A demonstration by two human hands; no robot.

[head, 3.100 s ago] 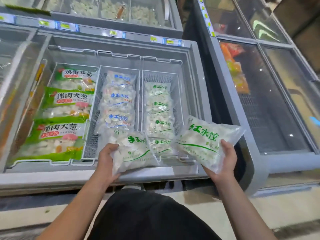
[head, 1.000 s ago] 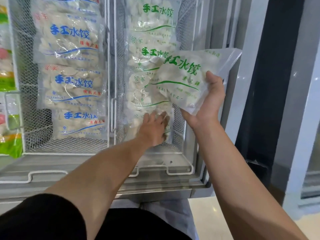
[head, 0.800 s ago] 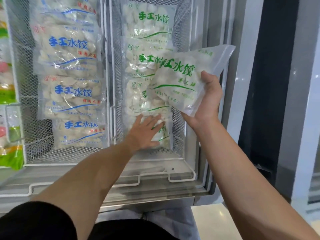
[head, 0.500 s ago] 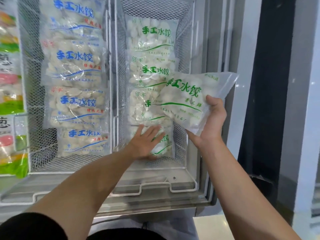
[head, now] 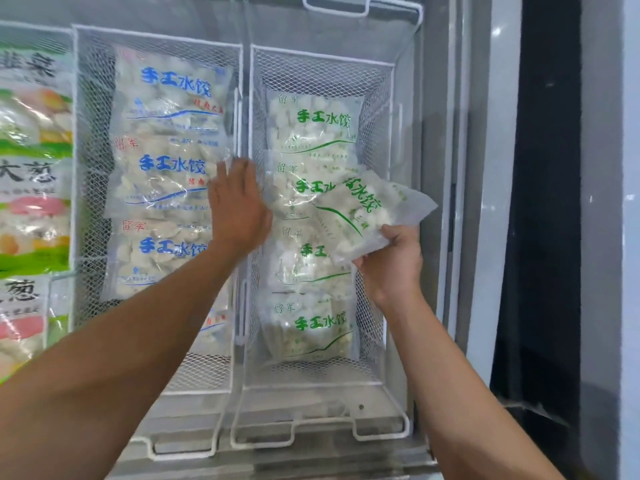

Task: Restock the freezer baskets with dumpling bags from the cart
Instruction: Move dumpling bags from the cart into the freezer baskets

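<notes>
Inside the open chest freezer, the right wire basket [head: 388, 140] holds a row of clear dumpling bags with green print [head: 313, 128]. My right hand [head: 391, 263] grips one more green-print dumpling bag [head: 363, 209] by its lower edge, tilted over the middle of that row. My left hand [head: 237, 206] hovers with straight fingers over the divider between the two baskets and holds nothing. The middle wire basket [head: 93, 98] holds bags with blue print [head: 171, 98].
At the far left lie green-and-pink printed bags [head: 31, 140] in another compartment. The freezer's grey right wall and rim [head: 446, 168] run beside the right basket, with a dark gap [head: 547, 202] beyond. White basket handles [head: 311, 436] sit at the near edge.
My left hand has lifted off the nearest green-print bag and moved up and left to the basket divider. My right hand has lowered and tilted its bag over the right basket's row.
</notes>
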